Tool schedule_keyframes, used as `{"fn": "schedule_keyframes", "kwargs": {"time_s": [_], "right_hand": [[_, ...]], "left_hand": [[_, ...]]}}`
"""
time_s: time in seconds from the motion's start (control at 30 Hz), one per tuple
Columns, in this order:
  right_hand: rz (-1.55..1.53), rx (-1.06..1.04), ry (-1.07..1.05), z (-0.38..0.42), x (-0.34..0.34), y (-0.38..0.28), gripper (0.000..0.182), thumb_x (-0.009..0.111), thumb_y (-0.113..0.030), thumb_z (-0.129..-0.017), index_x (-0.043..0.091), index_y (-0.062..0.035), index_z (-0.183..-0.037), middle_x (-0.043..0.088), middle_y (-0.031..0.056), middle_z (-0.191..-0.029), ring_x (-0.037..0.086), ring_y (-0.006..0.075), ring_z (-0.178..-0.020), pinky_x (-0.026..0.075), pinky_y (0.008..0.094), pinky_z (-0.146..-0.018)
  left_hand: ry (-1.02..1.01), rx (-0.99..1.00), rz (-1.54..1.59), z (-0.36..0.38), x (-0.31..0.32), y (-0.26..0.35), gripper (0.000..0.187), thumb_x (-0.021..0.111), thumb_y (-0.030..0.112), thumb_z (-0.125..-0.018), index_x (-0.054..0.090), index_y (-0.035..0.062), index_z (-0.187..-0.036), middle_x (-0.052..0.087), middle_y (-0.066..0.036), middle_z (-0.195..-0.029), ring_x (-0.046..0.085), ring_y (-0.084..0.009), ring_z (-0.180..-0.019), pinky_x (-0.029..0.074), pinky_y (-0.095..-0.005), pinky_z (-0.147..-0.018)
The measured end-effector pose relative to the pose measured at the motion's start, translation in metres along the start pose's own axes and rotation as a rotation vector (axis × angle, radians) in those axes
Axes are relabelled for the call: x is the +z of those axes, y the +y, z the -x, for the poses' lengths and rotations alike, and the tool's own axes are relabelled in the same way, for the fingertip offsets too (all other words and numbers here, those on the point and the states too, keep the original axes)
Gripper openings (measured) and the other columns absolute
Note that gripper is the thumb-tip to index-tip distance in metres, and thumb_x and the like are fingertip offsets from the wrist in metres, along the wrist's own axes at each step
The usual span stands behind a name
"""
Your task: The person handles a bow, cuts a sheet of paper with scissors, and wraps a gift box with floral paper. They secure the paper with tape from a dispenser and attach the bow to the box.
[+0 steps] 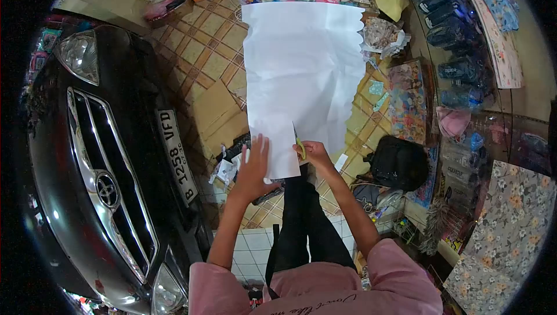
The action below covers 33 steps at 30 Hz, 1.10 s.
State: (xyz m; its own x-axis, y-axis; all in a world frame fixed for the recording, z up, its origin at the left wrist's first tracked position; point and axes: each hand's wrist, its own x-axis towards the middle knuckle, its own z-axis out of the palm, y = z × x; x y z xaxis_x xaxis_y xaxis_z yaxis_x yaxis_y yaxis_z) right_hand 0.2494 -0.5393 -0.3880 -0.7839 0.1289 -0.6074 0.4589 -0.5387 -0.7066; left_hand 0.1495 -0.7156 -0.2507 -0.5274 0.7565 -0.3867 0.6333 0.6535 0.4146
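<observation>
A large white sheet of paper (301,65) stretches away in front of me, with a wavy, scalloped right edge and a narrower strip at the near end. On the left side of that strip lies my left hand (254,167), its fingers spread over the edge. My right hand (315,157) grips scissors (300,149) with yellow-green handles. Their dark blades point away from me and meet the paper at the strip's right side. How far apart the blades are is too small to tell.
A black car (104,170) fills the left side. Flattened cardboard (214,112) lies on the tiled floor (200,33). A black backpack (398,163) stands at the right, near wrapped goods (458,68) and a flowered sheet (505,228). Paper scraps (386,39) lie at the far right.
</observation>
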Motion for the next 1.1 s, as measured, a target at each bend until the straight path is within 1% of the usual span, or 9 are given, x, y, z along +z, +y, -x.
{"fn": "schedule_keyframes", "kwargs": {"time_s": [0.03, 0.13, 0.23, 0.27, 0.37, 0.5, 0.77, 0.9, 1.1], "right_hand": [[-0.001, -0.020, -0.010, 0.000, 0.000, -0.001, 0.030, 0.070, -0.027, -0.080, 0.063, 0.0014, -0.088, 0.058, 0.0012, -0.070, 0.054, 0.0080, -0.061, 0.044, 0.0224, -0.056], [0.008, -0.027, -0.015, -0.001, -0.002, -0.005, 0.029, 0.070, -0.026, -0.080, 0.063, 0.0007, -0.086, 0.058, 0.0011, -0.071, 0.054, 0.0082, -0.062, 0.044, 0.0225, -0.057], [0.031, -0.028, 0.005, -0.004, -0.001, 0.000, 0.027, 0.069, -0.026, -0.081, 0.063, 0.0006, -0.085, 0.058, 0.0008, -0.071, 0.054, 0.0082, -0.062, 0.044, 0.0226, -0.057], [0.044, -0.034, 0.015, -0.006, -0.002, 0.002, 0.027, 0.068, -0.025, -0.082, 0.063, 0.0007, -0.085, 0.058, 0.0007, -0.071, 0.053, 0.0081, -0.061, 0.045, 0.0227, -0.057], [0.009, -0.068, 0.013, -0.009, -0.004, 0.011, 0.026, 0.066, -0.025, -0.083, 0.063, 0.0011, -0.085, 0.057, 0.0003, -0.070, 0.053, 0.0079, -0.062, 0.043, 0.0217, -0.058], [-0.014, -0.069, 0.002, -0.011, -0.007, 0.015, 0.027, 0.064, -0.026, -0.085, 0.063, 0.0004, -0.085, 0.057, -0.0015, -0.070, 0.050, 0.0060, -0.063, 0.040, 0.0205, -0.059], [0.148, -0.014, 0.099, -0.011, -0.001, -0.008, 0.035, 0.060, -0.036, -0.087, 0.062, -0.0013, -0.083, 0.050, -0.0060, -0.069, 0.040, 0.0036, -0.061, 0.033, 0.0191, -0.056], [0.124, -0.014, 0.123, -0.012, -0.004, -0.007, 0.035, 0.061, -0.035, -0.087, 0.063, -0.0003, -0.083, 0.053, -0.0054, -0.070, 0.044, 0.0027, -0.062, 0.034, 0.0186, -0.055], [0.133, -0.018, 0.149, -0.017, -0.011, 0.006, 0.033, 0.064, -0.032, -0.084, 0.065, 0.0011, -0.087, 0.059, -0.0024, -0.070, 0.050, 0.0035, -0.063, 0.036, 0.0181, -0.055]], "left_hand": [[-0.018, 0.047, -0.053, -0.008, 0.004, 0.006, 0.107, 0.079, 0.032, -0.057, 0.019, -0.0023, -0.139, 0.018, -0.024, -0.145, 0.019, -0.0323, -0.136, 0.014, -0.0459, -0.110], [-0.123, 0.171, -0.103, -0.023, 0.014, 0.012, 0.112, 0.076, 0.030, -0.058, 0.009, -0.0069, -0.139, 0.009, -0.026, -0.146, 0.007, -0.0346, -0.138, 0.009, -0.0450, -0.111], [-0.120, 0.182, -0.195, -0.034, 0.025, 0.012, 0.100, 0.069, 0.025, -0.063, 0.012, -0.0073, -0.139, 0.011, -0.026, -0.146, 0.010, -0.0346, -0.137, 0.011, -0.0448, -0.111], [-0.075, 0.205, -0.201, -0.036, 0.036, 0.009, 0.090, 0.062, 0.019, -0.066, 0.015, -0.0091, -0.137, 0.014, -0.027, -0.144, 0.013, -0.0356, -0.137, 0.013, -0.0442, -0.111], [-0.054, 0.307, -0.060, -0.040, 0.054, 0.003, 0.084, 0.061, 0.018, -0.068, 0.019, -0.0101, -0.136, 0.019, -0.029, -0.142, 0.018, -0.0369, -0.135, 0.016, -0.0439, -0.110], [0.069, 0.264, -0.064, -0.040, 0.078, -0.004, 0.077, 0.057, 0.013, -0.072, 0.021, -0.0106, -0.135, 0.024, -0.029, -0.140, 0.025, -0.0387, -0.132, 0.022, -0.0439, -0.108], [0.067, 0.283, -0.094, -0.037, 0.089, 0.012, 0.069, 0.048, 0.005, -0.076, 0.020, -0.0067, -0.138, 0.030, -0.022, -0.141, 0.030, -0.0324, -0.131, 0.023, -0.0495, -0.106], [0.064, 0.245, -0.037, -0.040, 0.104, 0.012, 0.075, 0.048, 0.002, -0.075, 0.014, -0.0025, -0.141, 0.023, -0.020, -0.144, 0.023, -0.0309, -0.135, 0.020, -0.0484, -0.108], [0.049, 0.249, 0.048, -0.039, 0.113, 0.014, 0.071, 0.046, 0.002, -0.075, 0.017, -0.0034, -0.140, 0.022, -0.020, -0.145, 0.024, -0.0316, -0.134, 0.018, -0.0481, -0.109]]}}
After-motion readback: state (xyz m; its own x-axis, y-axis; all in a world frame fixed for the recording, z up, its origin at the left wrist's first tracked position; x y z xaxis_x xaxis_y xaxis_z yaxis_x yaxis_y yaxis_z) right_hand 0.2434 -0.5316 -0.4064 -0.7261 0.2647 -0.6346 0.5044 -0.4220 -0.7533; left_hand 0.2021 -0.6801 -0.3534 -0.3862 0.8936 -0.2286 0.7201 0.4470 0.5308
